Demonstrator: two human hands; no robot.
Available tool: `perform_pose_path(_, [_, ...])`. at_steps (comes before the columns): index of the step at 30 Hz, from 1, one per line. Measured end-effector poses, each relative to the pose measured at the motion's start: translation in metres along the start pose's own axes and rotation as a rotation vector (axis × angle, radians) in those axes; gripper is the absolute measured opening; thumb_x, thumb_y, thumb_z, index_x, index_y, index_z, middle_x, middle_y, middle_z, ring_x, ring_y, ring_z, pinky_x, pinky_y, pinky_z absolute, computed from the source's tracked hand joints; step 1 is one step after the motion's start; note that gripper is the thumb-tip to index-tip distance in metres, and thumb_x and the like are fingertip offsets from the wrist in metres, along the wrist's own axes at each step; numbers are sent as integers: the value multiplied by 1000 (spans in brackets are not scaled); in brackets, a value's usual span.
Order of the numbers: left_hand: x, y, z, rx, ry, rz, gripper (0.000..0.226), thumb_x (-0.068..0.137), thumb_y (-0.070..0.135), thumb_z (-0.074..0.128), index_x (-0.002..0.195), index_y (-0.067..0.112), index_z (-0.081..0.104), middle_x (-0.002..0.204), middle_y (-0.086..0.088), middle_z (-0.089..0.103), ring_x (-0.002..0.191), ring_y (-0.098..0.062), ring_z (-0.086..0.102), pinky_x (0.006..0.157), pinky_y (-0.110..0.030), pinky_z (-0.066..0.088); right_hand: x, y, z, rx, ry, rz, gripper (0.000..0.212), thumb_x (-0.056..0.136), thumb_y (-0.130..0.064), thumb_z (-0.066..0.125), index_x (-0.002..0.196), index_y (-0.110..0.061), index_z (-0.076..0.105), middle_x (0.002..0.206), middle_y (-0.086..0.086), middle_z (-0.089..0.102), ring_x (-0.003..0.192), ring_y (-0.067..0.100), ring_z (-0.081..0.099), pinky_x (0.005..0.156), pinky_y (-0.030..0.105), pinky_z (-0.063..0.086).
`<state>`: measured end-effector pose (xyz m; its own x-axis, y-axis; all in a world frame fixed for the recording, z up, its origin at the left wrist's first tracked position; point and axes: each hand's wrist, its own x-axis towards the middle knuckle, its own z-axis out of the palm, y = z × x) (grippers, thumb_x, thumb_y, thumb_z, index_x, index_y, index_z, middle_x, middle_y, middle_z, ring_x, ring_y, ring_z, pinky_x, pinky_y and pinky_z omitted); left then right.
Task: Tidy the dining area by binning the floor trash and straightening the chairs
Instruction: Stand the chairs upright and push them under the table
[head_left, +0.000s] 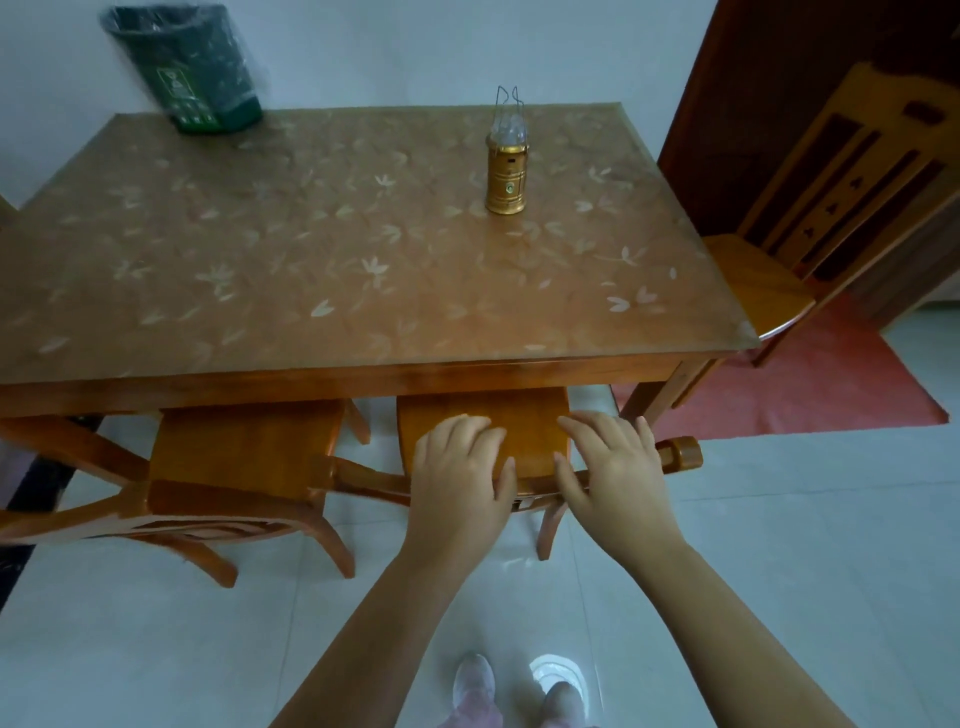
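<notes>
The step in hand looked like sliding the chair (496, 415) square under the tabletop (311, 249). It would go best with an even push from both sides, so the back rail stayed parallel to the tabletop's near edge and matched the neighbouring chair (244, 452) at lower left, which sat a little askew.

The chair stood at lower centre of the frame, its seat already partly under the edge. The left grip (460, 467) and right grip (615, 467) lay side by side on its top rail, fingers spread fairly flat over it towards the seat. They appeared to press on the rail, not wrap it. The rail's right end (680, 453) stuck out past the right grip.
</notes>
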<state>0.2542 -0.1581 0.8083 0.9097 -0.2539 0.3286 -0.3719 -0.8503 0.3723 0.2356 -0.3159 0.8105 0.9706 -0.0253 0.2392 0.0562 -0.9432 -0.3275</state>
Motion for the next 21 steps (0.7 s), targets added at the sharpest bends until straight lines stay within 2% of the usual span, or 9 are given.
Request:
perform_pose_path(5, [15, 18, 7, 8, 18, 95, 31, 77, 30, 58, 98, 11, 70, 101, -8, 70, 98, -28, 64, 86, -44, 48, -8, 13, -16, -58, 59, 78, 44, 83, -35, 37, 106, -11, 65, 108, 7, 66, 103, 27, 60, 95, 54, 39])
perform_pose_path(9, [28, 51, 19, -17, -8, 148, 29, 75, 28, 58, 95, 12, 71, 99, -6, 70, 96, -26, 64, 84, -42, 49, -17, 41, -32, -65, 132, 129, 39, 82, -31, 40, 104, -10, 64, 107, 8, 65, 98, 28, 60, 92, 52, 42])
perform_pose_path(14, [50, 109, 41, -39, -34, 288, 26, 72, 26, 60, 91, 13, 71, 95, -5, 71, 93, -24, 65, 79, -39, 52, -26, 92, -60, -107, 257, 211, 34, 82, -29, 44, 100, -8, 64, 104, 10, 66, 92, 30, 60, 91, 37, 29])
perform_pose_path(18, [69, 168, 76, -67, -85, 355, 28, 74, 25, 59, 96, 12, 70, 99, -6, 70, 96, -26, 64, 81, -39, 50, -35, 152, -82, -119, 290, 284, 36, 82, -29, 43, 103, -8, 63, 104, 10, 65, 96, 31, 60, 93, 43, 29])
perform_pose_path(21, [83, 227, 103, -74, -103, 400, 29, 73, 25, 59, 96, 12, 70, 99, -5, 70, 96, -25, 64, 80, -38, 51, -42, 209, -103, -143, 303, 336, 37, 82, -29, 42, 103, -7, 64, 107, 11, 65, 97, 32, 60, 93, 50, 36])
